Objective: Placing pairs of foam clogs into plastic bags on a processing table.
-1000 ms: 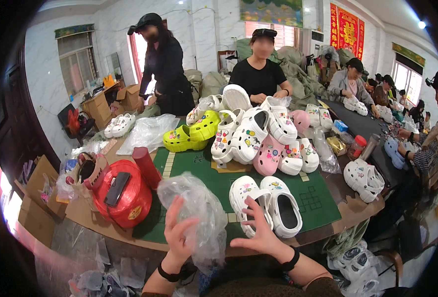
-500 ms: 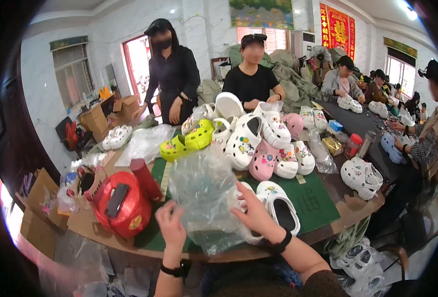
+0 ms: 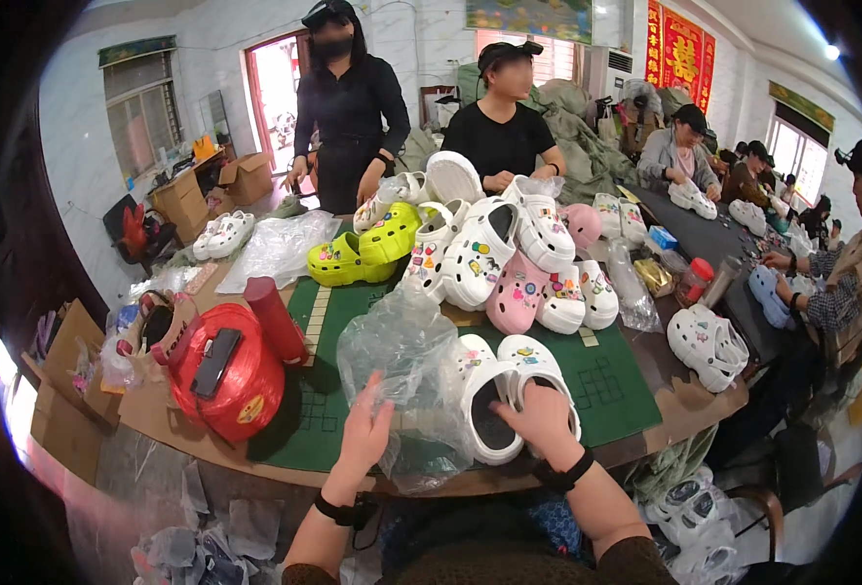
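Observation:
Two white clogs stand side by side at the near edge of the green mat (image 3: 606,419). My right hand (image 3: 545,421) grips this pair, its thumb inside the left clog (image 3: 496,441) and its fingers inside the right clog (image 3: 528,353). Colourful charms dot their toes. Left of them lies a crumpled clear plastic bag (image 3: 416,390). My left hand (image 3: 364,434) is against the bag's left side, its fingers stretched upward and looking apart; whether they pinch the film is hard to see.
Beyond the bag, charm-covered clogs are heaped: white (image 3: 478,258), lime green (image 3: 353,261) and pink (image 3: 518,297). A red twine roll (image 3: 241,390) with a dark phone (image 3: 218,361) and a red cylinder (image 3: 275,317) stand left. One white clog pair (image 3: 708,346) sits right. Co-workers stand across.
My right hand has moved from the bag rightward into the white clogs. My left hand has shifted right to the bag. The bag has come off the left clog, now uncovered.

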A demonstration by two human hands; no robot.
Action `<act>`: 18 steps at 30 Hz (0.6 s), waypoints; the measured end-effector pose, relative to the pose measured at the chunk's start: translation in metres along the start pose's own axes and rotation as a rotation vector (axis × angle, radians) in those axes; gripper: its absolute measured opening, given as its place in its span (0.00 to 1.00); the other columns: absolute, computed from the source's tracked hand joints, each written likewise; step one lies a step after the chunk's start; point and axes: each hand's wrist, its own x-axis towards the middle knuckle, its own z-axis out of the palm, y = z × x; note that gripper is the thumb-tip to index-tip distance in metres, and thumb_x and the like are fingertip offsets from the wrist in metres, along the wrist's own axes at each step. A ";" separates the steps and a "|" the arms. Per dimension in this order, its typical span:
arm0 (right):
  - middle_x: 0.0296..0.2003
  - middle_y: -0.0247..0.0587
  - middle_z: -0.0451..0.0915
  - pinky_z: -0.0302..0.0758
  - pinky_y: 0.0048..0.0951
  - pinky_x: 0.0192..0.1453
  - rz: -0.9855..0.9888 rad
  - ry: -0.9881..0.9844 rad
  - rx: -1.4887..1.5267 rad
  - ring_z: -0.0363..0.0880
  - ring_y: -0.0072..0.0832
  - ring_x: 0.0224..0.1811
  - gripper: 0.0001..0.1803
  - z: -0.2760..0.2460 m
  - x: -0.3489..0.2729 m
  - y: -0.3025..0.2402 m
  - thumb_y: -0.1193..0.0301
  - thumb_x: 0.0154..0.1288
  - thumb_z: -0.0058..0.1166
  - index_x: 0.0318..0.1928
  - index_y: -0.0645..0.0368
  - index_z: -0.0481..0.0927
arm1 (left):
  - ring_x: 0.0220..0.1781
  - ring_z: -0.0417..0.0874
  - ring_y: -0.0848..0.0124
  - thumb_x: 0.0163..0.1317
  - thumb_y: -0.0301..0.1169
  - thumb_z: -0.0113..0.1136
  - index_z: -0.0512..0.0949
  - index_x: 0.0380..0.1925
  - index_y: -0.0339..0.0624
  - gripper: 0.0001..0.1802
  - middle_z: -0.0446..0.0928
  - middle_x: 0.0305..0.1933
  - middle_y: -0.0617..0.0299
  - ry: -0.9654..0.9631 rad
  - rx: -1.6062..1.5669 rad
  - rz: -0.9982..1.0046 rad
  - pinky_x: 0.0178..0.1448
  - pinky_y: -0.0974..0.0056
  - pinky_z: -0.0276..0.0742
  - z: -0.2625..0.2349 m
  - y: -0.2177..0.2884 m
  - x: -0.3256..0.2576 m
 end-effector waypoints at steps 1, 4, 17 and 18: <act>0.23 0.54 0.80 0.77 0.48 0.34 0.020 -0.029 0.034 0.81 0.52 0.28 0.28 0.003 0.003 0.004 0.48 0.57 0.61 0.31 0.66 0.80 | 0.70 0.69 0.51 0.70 0.30 0.50 0.66 0.66 0.35 0.25 0.69 0.68 0.44 -0.015 -0.056 -0.010 0.70 0.57 0.65 0.002 0.003 -0.001; 0.24 0.56 0.81 0.76 0.49 0.34 0.024 0.067 0.149 0.81 0.54 0.29 0.21 -0.007 -0.007 0.020 0.55 0.58 0.61 0.31 0.64 0.82 | 0.70 0.68 0.49 0.71 0.30 0.49 0.65 0.67 0.34 0.26 0.67 0.70 0.43 -0.067 -0.162 -0.023 0.71 0.57 0.63 0.003 -0.001 -0.006; 0.52 0.45 0.81 0.78 0.37 0.61 0.475 0.275 1.502 0.81 0.32 0.54 0.30 -0.103 -0.128 0.111 0.83 0.59 0.59 0.63 0.66 0.69 | 0.73 0.58 0.38 0.73 0.39 0.45 0.65 0.69 0.51 0.26 0.60 0.73 0.43 -0.553 0.087 0.209 0.75 0.44 0.54 0.089 0.038 0.029; 0.52 0.45 0.81 0.78 0.37 0.61 0.477 0.291 1.498 0.81 0.32 0.54 0.30 -0.106 -0.129 0.111 0.83 0.59 0.59 0.63 0.66 0.69 | 0.73 0.59 0.39 0.73 0.40 0.44 0.66 0.68 0.49 0.25 0.59 0.74 0.44 -0.611 0.129 0.197 0.75 0.44 0.54 0.096 0.042 0.040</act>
